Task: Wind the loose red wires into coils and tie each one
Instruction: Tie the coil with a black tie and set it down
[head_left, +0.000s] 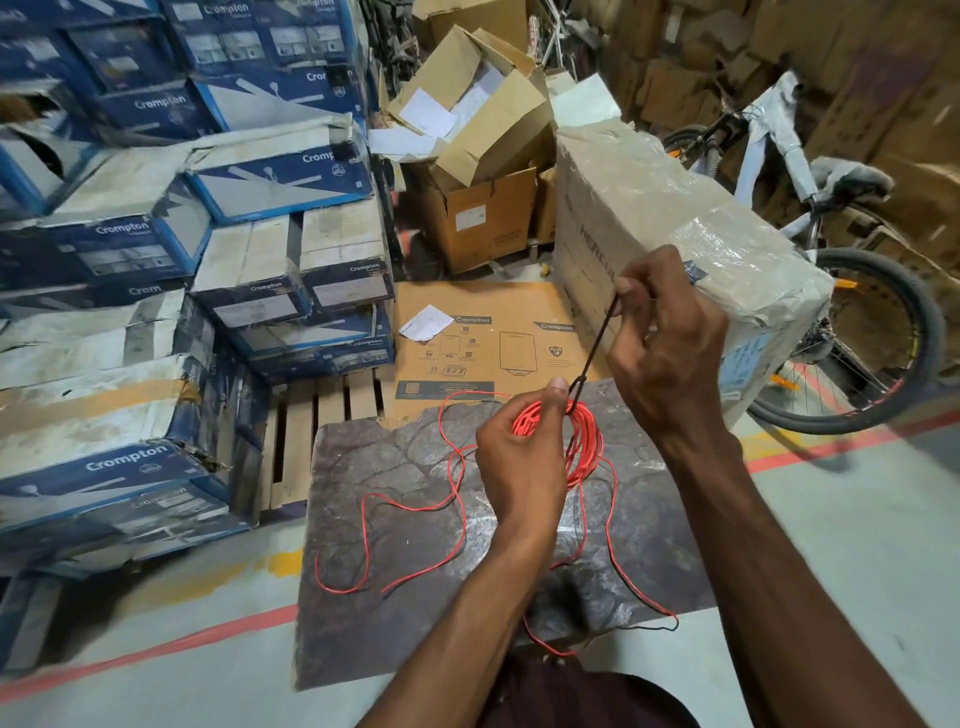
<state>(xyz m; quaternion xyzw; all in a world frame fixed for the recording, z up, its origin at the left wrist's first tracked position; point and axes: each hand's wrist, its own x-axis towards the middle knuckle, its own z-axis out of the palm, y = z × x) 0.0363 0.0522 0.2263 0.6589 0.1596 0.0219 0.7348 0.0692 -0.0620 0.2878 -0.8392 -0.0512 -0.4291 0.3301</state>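
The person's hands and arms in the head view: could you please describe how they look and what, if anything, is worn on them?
Both arms are bare from the frame edge to the wrist: no sleeves show. The left hand and right hand wear no gloves, and no rings, watch or bands are visible. The fingers are uncovered, with short nails. Nothing is marked or taped on either arm.

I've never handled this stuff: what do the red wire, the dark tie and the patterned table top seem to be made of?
Red wire coil: probably plastic-insulated, smooth, slightly glossy; it bends in soft loops.
Dark tie: thin, matte, pulled straight by the right hand; plastic or wire, unclear.
Table top: looks like stone or a stone-print sheet, with a faint sheen.
The left hand grips the coil.
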